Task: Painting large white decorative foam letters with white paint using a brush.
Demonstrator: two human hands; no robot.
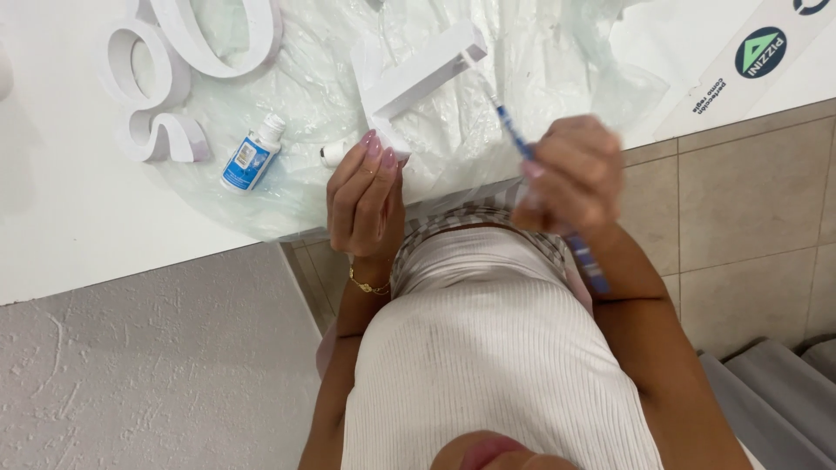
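Note:
My left hand [366, 198], with a gold bracelet at the wrist, grips the near end of a white block-shaped letter piece [422, 70] that lies on a clear plastic sheet [305, 87]. My right hand [570, 174] is closed on a thin paintbrush with a blue striped handle [514, 130]. The brush tip touches the far end of the white piece. A small bottle with a blue label [251, 157] lies on the sheet just left of my left hand, and a small white cap [331, 155] sits beside my fingers.
Curved white letter shapes [165, 78] lie at the far left on the white table [78, 226]. A white strip with a round green mark [749, 61] rests at the far right. Beige floor tiles [749, 209] and a rough grey wall [157, 365] lie below the table edge.

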